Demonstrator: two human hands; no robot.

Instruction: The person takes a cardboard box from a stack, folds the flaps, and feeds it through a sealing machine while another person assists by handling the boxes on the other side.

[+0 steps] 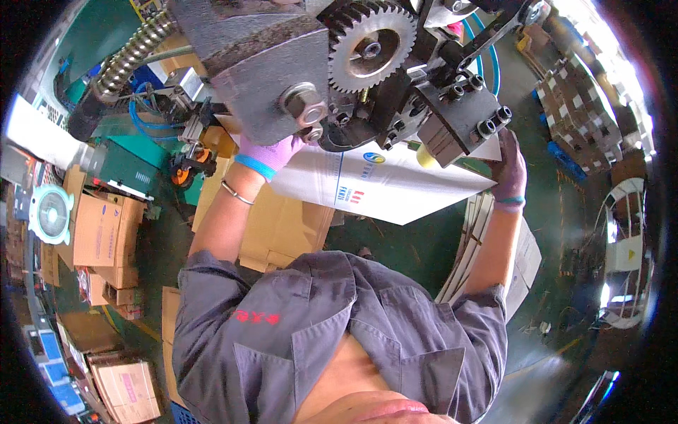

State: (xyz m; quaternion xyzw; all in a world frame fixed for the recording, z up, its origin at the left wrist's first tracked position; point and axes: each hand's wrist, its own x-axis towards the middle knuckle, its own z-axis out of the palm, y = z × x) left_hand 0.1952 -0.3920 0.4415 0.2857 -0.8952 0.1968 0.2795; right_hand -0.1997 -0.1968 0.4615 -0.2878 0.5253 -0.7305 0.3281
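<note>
A white cardboard sheet (395, 194) with blue, yellow and red print lies under the head of a machine (268, 78), one corner pointing toward me. My left hand (270, 155), in a purple glove with a blue cuff, grips the sheet's left part; its fingertips are partly hidden by the machine. At the far right end, my gloved right hand (510, 173) is closed around the sheet's edge, fingers partly behind the machine block. A toothed metal gear (372, 47) and a large bolt (305, 104) sit on the machine just above the sheet.
Brown flat cardboard (282, 230) lies below the sheet on the left. More flat sheets (470, 244) lean beside my right arm. Cartons (99, 230) and a pale green fan (51, 214) stand at the left. Stacked cardboard (579, 116) rests on a blue pallet at the right.
</note>
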